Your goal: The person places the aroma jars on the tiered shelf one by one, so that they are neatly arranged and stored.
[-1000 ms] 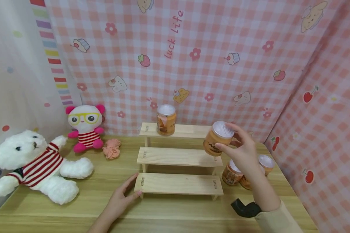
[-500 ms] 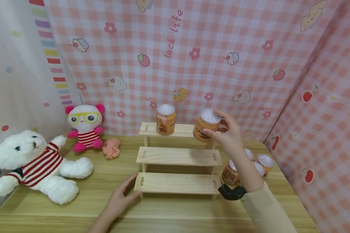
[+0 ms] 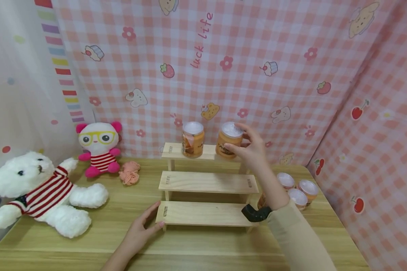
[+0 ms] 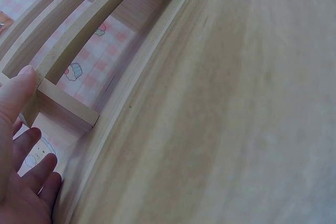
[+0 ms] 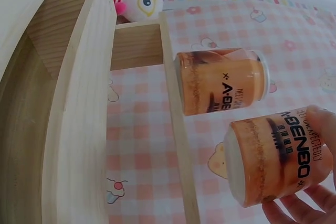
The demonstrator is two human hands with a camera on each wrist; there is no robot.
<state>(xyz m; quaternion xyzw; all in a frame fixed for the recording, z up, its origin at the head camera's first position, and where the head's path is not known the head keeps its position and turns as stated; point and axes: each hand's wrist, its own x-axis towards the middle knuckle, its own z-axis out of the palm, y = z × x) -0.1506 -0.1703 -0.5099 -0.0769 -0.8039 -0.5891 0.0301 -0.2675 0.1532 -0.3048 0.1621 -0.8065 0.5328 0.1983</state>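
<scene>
In the head view my right hand [image 3: 252, 148] grips an orange printed jar [image 3: 228, 145] with a clear lid, at the right part of the top shelf. The right wrist view shows this jar [image 5: 278, 156] slightly tilted, its base apart from the shelf edge. A matching jar [image 3: 192, 140] stands upright on the top shelf, left of the held one. My left hand [image 3: 139, 229] holds the left end of the bottom step of a three-tier wooden rack [image 3: 208, 213]. In the left wrist view its thumb [image 4: 21, 90] presses the step's corner; some fingertips are off the wood.
Several more jars [image 3: 297, 197] stand on the table right of the rack, partly behind my right forearm. At the left are a white teddy bear [image 3: 47, 192], a pink-eared panda doll [image 3: 101, 146] and a pink yarn bundle [image 3: 130, 173]. Checked cloth [image 3: 257, 94] hangs behind.
My right hand has carried the jar left and back, from above the right end of the middle shelf to the top shelf. My left hand stays at the rack's end.
</scene>
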